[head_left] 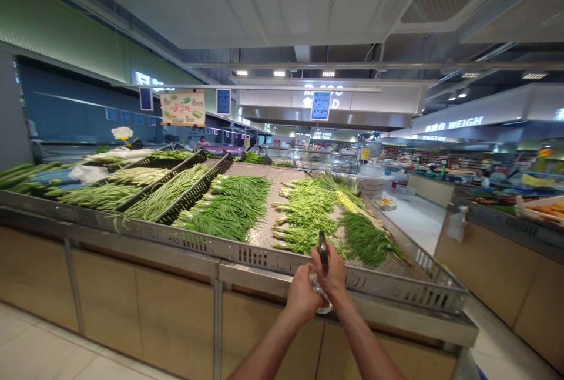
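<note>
Both my hands are together in front of the metal display counter's front rail. My right hand (331,271) is closed around the black head of a clear spray bottle (325,303). Wrapped about the bottle's see-through body is my left hand (304,295), its fingers partly hidden. The black head points up and forward, toward bunches of leafy celery (308,209) on the counter. To the right of these lies a feathery dark green herb (363,239). Bundles of long green chives (227,207) are laid out to the left.
Black crates (194,189) of long beans stand on the left of the counter (259,256). Price signs (321,106) hang above. At the right is another counter (497,268) with a basket of orange produce (544,209); a pale floor aisle (412,221) runs between.
</note>
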The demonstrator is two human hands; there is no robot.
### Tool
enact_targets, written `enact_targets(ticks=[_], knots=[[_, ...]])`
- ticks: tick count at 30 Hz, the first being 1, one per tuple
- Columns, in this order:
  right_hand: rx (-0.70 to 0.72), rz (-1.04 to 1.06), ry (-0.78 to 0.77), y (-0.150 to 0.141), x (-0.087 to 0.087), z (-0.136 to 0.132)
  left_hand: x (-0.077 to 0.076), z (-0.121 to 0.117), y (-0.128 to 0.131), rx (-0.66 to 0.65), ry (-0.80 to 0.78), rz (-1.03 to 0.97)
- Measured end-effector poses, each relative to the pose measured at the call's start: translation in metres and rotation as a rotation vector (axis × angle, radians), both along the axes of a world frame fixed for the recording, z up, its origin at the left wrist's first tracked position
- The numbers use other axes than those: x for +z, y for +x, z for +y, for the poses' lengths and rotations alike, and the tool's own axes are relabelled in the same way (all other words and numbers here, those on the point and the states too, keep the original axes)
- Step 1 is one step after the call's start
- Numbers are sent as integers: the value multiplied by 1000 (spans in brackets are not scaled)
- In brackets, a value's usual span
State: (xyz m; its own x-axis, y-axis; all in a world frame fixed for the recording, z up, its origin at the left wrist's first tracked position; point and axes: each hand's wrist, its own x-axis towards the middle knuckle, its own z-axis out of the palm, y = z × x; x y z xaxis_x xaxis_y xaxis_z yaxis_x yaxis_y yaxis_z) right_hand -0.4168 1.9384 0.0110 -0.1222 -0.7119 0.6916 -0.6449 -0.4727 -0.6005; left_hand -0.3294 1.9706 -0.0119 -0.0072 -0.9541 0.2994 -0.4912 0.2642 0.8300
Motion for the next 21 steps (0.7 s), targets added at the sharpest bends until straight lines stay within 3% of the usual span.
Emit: enact_targets(ticks=[8, 21], knots=[[-48, -1, 38, 2, 2, 4, -2, 1, 2, 6, 26, -34], [-14, -43, 95, -13, -33, 17, -24, 15, -10, -59, 56, 22]])
